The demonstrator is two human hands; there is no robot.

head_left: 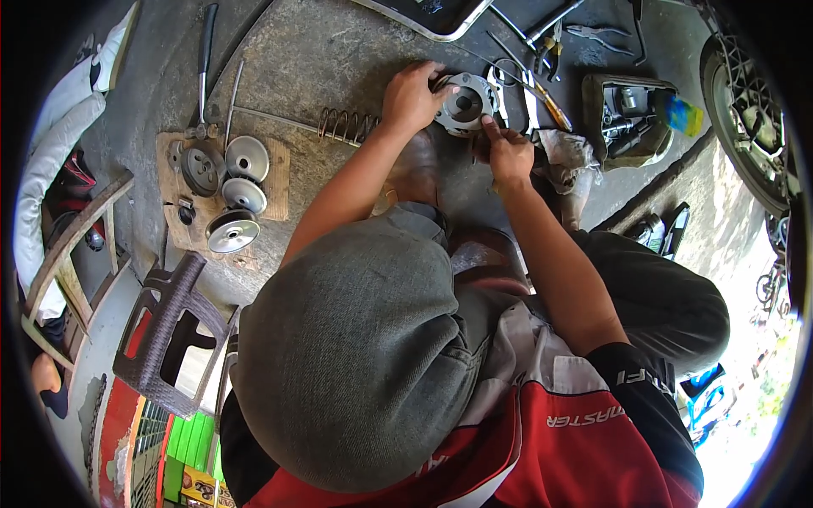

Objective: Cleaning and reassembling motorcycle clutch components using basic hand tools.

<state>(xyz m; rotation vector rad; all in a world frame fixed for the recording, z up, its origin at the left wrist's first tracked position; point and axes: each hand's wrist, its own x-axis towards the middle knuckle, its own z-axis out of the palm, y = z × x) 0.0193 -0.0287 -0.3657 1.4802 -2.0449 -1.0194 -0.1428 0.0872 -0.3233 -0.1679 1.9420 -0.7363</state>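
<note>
The left hand and the right hand share a round metal housing between them, above the concrete floor and in front of the person's body. The left hand closes around its left side, thumb laid over the rim; the right thumb presses the lower right edge, its fingers curled beneath, where I cannot tell their exact hold. This two-sided grip seems meant to steady the part with its open bore facing up for viewing. The forearms rise from either side and converge, the left slanting rightward, the right leftward, both wrists low over the floor. Just beyond the housing lie wrenches and a screwdriver, probably set there for easy reach, with a crumpled rag near the right hand. Farther right, a cut-open container gathers loose metal pieces, likely so they stay together. To the left sits a coil spring; farther out, a wooden board carries metal discs, perhaps keeping them off the concrete, with a hammer reaching its top edge.
</note>
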